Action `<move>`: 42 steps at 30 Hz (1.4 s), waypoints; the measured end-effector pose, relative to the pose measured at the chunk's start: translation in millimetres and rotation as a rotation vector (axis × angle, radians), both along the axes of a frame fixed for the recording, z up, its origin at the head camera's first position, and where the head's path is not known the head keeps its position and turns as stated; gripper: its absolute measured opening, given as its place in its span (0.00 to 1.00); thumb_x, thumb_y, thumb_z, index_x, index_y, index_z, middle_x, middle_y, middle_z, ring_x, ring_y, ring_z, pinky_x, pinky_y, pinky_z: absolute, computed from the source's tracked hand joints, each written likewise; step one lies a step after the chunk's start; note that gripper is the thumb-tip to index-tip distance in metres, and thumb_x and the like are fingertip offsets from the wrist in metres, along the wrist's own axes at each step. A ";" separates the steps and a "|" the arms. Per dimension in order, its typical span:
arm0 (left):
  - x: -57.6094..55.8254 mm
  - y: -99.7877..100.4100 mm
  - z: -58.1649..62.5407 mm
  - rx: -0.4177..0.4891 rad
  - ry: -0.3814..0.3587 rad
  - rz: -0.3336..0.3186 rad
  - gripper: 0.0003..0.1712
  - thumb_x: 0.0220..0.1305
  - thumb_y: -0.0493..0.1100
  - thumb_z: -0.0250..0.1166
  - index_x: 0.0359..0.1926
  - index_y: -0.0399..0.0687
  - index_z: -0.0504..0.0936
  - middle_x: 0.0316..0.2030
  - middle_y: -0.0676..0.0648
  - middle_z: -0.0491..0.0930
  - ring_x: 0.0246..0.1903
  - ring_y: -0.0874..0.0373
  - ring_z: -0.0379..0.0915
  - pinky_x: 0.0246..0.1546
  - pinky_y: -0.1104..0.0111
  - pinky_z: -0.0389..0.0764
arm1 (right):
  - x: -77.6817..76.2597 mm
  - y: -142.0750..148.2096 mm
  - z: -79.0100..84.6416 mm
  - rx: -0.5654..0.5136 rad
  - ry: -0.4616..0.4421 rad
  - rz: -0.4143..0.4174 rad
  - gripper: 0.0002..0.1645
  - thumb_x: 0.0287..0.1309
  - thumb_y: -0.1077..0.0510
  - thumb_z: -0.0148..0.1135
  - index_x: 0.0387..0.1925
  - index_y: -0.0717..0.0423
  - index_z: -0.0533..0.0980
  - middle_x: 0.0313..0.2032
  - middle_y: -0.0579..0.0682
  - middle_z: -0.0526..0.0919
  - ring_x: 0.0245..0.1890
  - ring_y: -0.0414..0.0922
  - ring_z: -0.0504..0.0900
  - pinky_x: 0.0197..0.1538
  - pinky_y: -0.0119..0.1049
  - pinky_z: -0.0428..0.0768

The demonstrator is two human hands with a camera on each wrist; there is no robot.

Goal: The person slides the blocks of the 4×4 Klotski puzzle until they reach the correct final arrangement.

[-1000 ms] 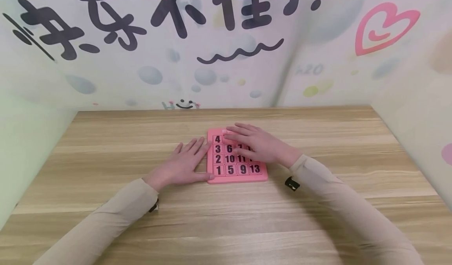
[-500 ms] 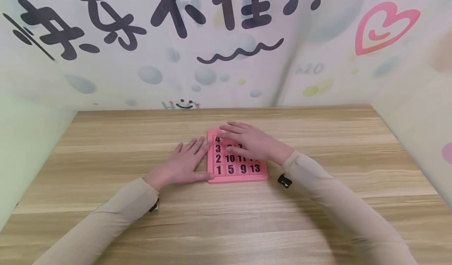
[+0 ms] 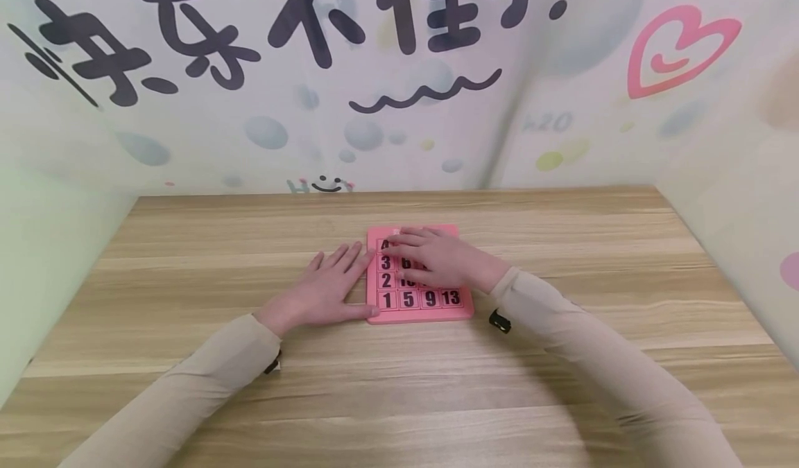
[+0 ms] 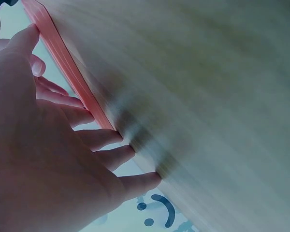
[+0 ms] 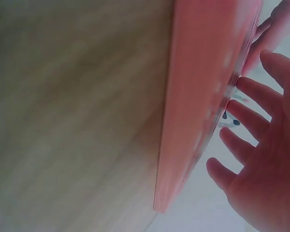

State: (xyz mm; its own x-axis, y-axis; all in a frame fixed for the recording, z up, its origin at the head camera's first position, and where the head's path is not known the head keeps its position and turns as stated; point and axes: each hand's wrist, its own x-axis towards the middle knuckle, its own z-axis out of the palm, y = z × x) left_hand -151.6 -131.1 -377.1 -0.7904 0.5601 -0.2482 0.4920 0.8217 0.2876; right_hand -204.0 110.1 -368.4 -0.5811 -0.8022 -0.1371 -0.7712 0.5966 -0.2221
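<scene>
A pink number slide puzzle [image 3: 424, 317] lies flat on the table, its black-numbered tiles showing 1, 5, 9 and 13 along the near row. Beside its left edge, my left hand [image 3: 321, 291] rests with fingers spread. The left thumb touches the near left corner and the index finger the left side; the left wrist view shows this pink edge [image 4: 67, 63] too. Over the upper right of the puzzle is my right hand [image 3: 440, 256], fingers extended leftward and slightly bent at the tiles. It hides many upper and right-hand tiles. In the right wrist view, its fingertips are along the puzzle's top face.
The wood-grain table [image 3: 399, 399] extends around the puzzle on all sides. A white printed wall [image 3: 218, 149] with large black characters stands at the back edge, with side walls left and right. Black straps [image 3: 499, 321] show below the sleeves.
My right hand has shifted left across the puzzle, then slightly down toward the near side, with its fingertips now close to the 4 tile. My left hand and the puzzle have stayed put.
</scene>
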 end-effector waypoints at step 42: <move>2.3 -0.1 2.3 0.011 -0.001 0.007 0.57 0.61 0.73 0.53 0.76 0.44 0.44 0.74 0.38 0.39 0.72 0.40 0.33 0.67 0.41 0.38 | 1.4 30.7 -1.2 -0.047 -0.017 -0.033 0.30 0.71 0.43 0.48 0.69 0.49 0.66 0.70 0.52 0.63 0.71 0.56 0.53 0.71 0.55 0.49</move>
State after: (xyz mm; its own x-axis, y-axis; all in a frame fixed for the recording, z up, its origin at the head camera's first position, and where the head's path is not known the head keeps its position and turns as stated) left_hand -149.3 -131.2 -374.8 -0.7940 0.5573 -0.2431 0.4859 0.8219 0.2972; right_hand -202.6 140.8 -369.5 -0.6053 -0.7883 -0.1102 -0.7470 0.6104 -0.2635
